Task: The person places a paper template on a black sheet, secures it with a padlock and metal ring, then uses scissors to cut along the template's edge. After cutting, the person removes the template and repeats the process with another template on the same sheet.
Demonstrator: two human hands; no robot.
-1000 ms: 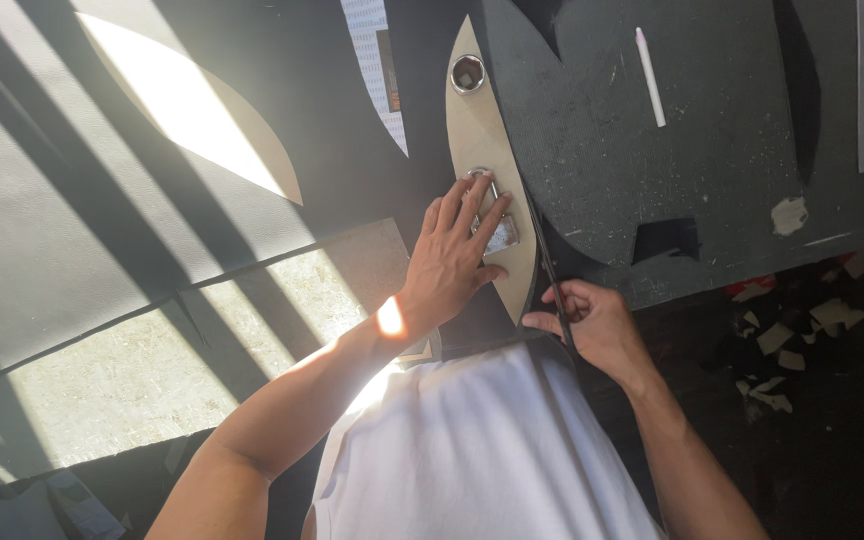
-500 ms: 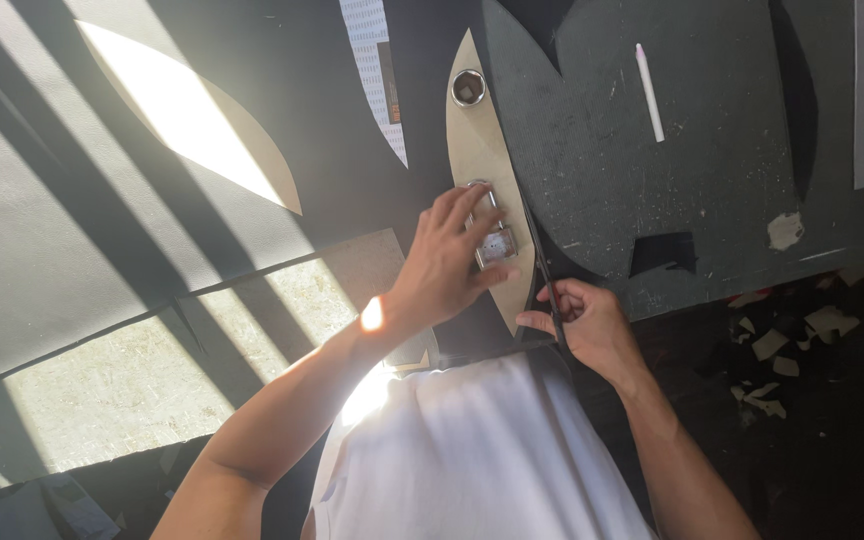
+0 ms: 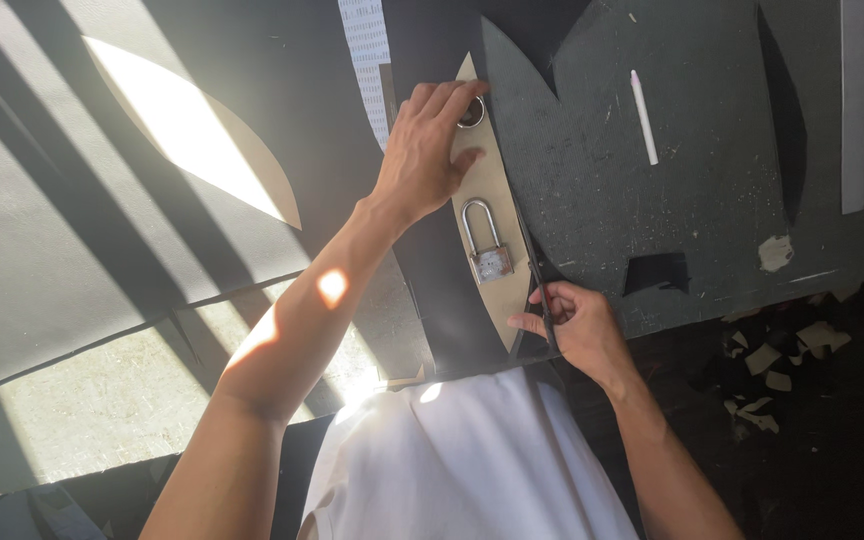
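Pressing flat, the left hand (image 3: 430,150) pins a tan leaf-shaped template (image 3: 489,215) onto dark sheet material (image 3: 432,260); a padlock (image 3: 488,248) and a small round weight (image 3: 471,112) sit on it as well, apparently to hold it in place. The right hand (image 3: 577,325) grips a thin blade (image 3: 540,285) at the template's near right edge.

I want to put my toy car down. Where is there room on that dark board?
There is bare room on the dark board between the white chalk stick and the long white strip. It is crowded around the tan pattern, where the padlock, left hand and right hand sit.
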